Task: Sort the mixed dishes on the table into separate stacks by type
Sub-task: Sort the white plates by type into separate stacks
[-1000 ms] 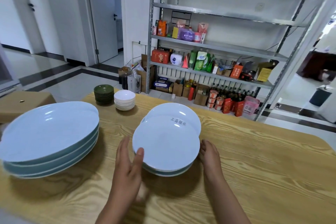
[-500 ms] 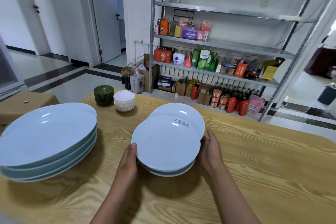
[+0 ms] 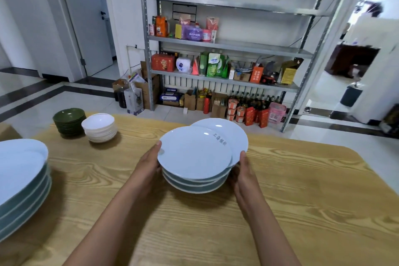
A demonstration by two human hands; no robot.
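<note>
Our left hand (image 3: 149, 164) and right hand (image 3: 243, 170) clasp opposite sides of the small plate stack (image 3: 195, 168) mid-table, fingers curled under its rims; its top plates sit askew. We judge sorting nearly done: big plates (image 3: 21, 179) are stacked at left, green bowls (image 3: 69, 120) and white bowls (image 3: 100, 127) stacked beyond. Squaring this stack seems left.

The plates (image 3: 194, 153) in the middle are pale blue on top with darker teal undersides (one carries grey lettering near its rim). The big plates (image 3: 19, 170) at the left share those colours. The small bowls (image 3: 69, 120) are dark green, those beside them (image 3: 100, 126) white. The table (image 3: 302, 190) is yellowish wood with brown grain.
</note>
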